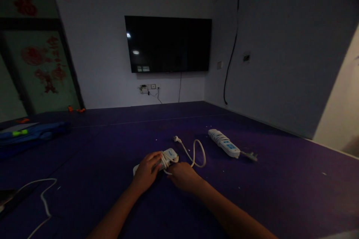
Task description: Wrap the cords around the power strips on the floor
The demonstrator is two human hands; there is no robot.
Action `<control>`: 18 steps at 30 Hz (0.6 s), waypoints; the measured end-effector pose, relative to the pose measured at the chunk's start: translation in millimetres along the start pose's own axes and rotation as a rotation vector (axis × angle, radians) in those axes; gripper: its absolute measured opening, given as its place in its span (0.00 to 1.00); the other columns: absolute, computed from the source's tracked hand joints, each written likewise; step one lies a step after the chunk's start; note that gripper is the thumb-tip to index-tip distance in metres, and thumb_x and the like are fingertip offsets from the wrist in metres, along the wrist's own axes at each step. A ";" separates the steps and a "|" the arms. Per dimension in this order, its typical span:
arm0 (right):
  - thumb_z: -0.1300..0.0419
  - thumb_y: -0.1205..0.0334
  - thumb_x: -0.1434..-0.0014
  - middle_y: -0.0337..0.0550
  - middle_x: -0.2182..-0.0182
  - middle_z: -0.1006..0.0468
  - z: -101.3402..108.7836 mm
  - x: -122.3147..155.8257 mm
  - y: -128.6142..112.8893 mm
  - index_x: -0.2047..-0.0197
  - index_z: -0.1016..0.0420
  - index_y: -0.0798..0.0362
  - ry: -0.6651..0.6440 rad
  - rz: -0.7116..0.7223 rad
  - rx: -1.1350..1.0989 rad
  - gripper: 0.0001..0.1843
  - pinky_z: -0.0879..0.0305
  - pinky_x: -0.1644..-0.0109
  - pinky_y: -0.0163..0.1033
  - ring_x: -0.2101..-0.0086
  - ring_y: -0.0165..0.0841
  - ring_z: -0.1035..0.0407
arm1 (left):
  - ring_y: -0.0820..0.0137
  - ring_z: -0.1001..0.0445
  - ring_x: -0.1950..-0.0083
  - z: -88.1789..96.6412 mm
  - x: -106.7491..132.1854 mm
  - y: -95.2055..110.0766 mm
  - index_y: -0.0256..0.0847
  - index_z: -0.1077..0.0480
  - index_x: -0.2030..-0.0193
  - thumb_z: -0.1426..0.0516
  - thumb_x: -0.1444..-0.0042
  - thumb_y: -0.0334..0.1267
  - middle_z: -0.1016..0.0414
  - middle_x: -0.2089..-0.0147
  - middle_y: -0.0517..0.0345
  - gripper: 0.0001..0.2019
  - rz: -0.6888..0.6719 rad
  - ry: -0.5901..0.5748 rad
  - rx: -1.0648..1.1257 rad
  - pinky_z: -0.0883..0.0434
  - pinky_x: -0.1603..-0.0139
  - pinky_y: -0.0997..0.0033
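A white power strip point(169, 155) lies on the dark purple floor mat point(112, 149) with its white cord point(196, 153) partly wound around it. My left hand point(147, 170) is closed over the strip's body. My right hand point(182, 175) is closed on the cord just right of the strip. The loose cord loops to the right and ends in a plug point(176, 139) lying farther away.
A second white power strip point(224, 143) with its cord wrapped lies to the right, its plug point(252, 155) beside it. A white cable point(42, 198) trails at the lower left. Blue items point(33, 132) lie at the far left. A dark wall-mounted TV point(168, 44) hangs ahead.
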State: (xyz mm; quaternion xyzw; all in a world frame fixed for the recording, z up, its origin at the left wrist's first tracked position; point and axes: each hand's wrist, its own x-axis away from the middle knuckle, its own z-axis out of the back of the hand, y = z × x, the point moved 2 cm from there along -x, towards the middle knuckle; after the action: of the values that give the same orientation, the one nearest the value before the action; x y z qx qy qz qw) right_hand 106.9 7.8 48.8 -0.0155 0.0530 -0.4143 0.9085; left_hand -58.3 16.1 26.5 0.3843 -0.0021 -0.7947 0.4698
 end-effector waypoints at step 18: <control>0.48 0.63 0.42 0.55 0.54 0.24 -1.1 -0.5 1.7 0.52 0.27 0.57 -0.003 -0.012 -0.023 0.16 0.36 0.55 0.39 0.54 0.43 0.29 | 0.49 0.35 0.44 22.3 -0.2 -6.2 0.39 0.31 0.48 0.51 0.54 0.66 0.29 0.46 0.41 0.36 0.493 -0.230 -0.394 0.35 0.52 0.52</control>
State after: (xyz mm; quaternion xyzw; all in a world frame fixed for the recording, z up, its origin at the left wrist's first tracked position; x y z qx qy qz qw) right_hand 107.7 9.4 47.6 -0.0269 0.0561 -0.4192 0.9058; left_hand -76.5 11.7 40.0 0.1817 0.0055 -0.6805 0.7098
